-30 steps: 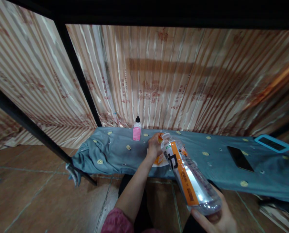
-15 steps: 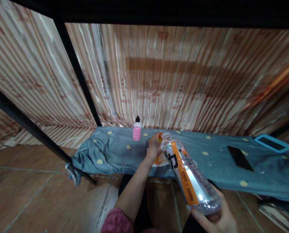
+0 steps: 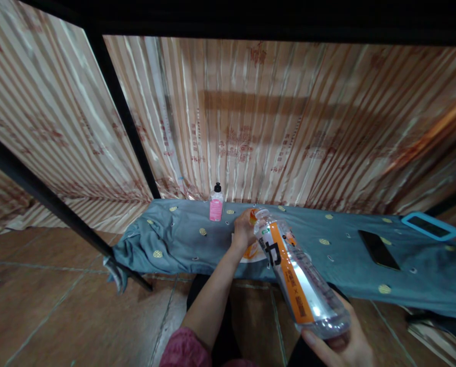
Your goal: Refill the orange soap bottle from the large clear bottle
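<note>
A clear plastic bottle [image 3: 300,278] with an orange and silver label is tilted in front of me, its mouth pointing up and to the left. My right hand [image 3: 345,336] is closed around its base. At the bottle's mouth, my left hand [image 3: 244,229] has its fingers closed on a small orange cap [image 3: 253,216], mostly hidden by the fingers. The bottle looks uncapped and see-through. Partly covered by my left wrist and the bottle, a white and orange item [image 3: 253,253] lies on the cloth; its kind is unclear.
A pink-labelled bottle with a black top [image 3: 216,204] stands upright on the blue-grey cloth [image 3: 182,239]. To the right lie a dark phone [image 3: 379,248] and a blue-framed device [image 3: 430,226]. Black frame posts [image 3: 121,107] stand at left, with a dark beam overhead and striped curtain behind.
</note>
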Tool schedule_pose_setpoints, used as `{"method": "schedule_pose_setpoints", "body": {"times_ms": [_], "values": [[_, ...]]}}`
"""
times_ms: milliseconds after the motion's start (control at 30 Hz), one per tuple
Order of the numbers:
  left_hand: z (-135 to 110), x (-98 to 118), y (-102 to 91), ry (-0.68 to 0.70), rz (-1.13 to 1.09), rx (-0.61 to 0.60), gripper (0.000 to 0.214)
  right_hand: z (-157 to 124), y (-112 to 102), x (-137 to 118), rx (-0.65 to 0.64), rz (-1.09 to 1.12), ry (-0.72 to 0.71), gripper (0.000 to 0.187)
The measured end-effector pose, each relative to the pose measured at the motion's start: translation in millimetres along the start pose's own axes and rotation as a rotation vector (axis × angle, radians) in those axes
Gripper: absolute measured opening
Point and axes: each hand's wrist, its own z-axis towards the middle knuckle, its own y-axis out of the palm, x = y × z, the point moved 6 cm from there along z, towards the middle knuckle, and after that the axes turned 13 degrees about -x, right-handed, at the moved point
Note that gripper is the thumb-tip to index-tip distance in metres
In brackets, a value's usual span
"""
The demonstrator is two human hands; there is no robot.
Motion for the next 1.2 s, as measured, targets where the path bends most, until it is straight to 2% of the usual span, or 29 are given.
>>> {"method": "schedule_pose_setpoints", "body": {"times_ms": [1200], "values": [[1.0,-3.5,2.4,0.024,-0.001,0.021,0.015,-2.2,2.1,-4.9,0.007,-0.049,0.015,0.086]]}}
